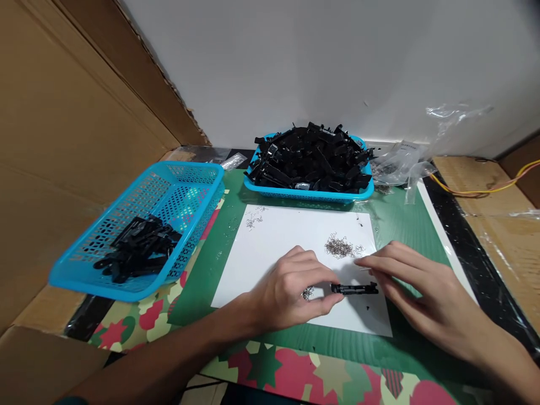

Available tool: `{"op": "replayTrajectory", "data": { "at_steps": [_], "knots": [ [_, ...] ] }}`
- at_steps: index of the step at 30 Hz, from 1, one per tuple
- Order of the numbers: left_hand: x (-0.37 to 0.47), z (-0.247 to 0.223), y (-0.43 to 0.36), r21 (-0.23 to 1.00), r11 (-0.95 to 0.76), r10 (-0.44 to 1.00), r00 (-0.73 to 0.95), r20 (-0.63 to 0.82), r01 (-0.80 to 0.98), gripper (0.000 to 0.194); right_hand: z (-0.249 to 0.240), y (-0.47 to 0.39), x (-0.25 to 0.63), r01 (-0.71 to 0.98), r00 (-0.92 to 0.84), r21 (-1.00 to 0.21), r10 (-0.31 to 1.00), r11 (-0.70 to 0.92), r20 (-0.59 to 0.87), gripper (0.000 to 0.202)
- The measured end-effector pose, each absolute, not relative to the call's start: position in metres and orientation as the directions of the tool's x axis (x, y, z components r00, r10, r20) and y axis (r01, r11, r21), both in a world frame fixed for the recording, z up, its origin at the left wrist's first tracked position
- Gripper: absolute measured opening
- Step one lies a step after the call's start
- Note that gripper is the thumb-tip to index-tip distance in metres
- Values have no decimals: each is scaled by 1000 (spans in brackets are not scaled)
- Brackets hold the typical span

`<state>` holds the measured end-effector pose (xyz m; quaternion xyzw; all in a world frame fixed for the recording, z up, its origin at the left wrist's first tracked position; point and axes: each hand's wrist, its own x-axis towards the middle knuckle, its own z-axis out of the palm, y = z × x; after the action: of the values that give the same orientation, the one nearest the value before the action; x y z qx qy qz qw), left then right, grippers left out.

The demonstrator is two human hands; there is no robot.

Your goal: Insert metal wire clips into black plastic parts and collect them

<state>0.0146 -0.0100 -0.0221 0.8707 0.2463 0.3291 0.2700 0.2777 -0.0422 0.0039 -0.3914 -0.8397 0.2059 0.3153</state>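
My left hand (301, 287) pinches a slim black plastic part (356, 288) by its left end, between thumb and index finger, just above the white sheet (270, 253). Close to the part's right end is my right hand (411, 281), its thumb and index finger drawn together. Whatever is between those fingertips is too small to make out. Beyond the hands lies a pile of tiny bent metal wire pieces (338, 246). More such wire pieces (307, 292) show behind my left fingers, and a thin scatter of wires (253, 218) lies at the sheet's far left corner.
A blue basket (307, 194) at the back is heaped with black plastic parts (312, 157). Another blue basket (202, 211), on the left, holds fewer black parts (141, 247). Clear plastic bags (396, 163) lie at back right. Cardboard (76, 112) walls the left side; yellow wires (485, 191) run at right.
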Motion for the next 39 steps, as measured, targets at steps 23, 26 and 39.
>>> {"op": "replayTrajectory", "data": {
  "at_steps": [23, 26, 39],
  "knots": [
    [16, -30, -11, 472, -835, 520, 688, 507, 283, 7, -14, -57, 214, 139, 123, -982, 982, 125, 142, 18],
    [16, -31, -11, 486, -831, 517, 696, 499, 269, 6, -14, -59, 214, 164, 110, -977, 982, 134, 153, 19],
    [14, -27, -12, 513, -816, 517, 734, 441, 266, 12, -7, -66, 213, 543, -10, -784, 935, 302, 353, 12]
  ]
}}
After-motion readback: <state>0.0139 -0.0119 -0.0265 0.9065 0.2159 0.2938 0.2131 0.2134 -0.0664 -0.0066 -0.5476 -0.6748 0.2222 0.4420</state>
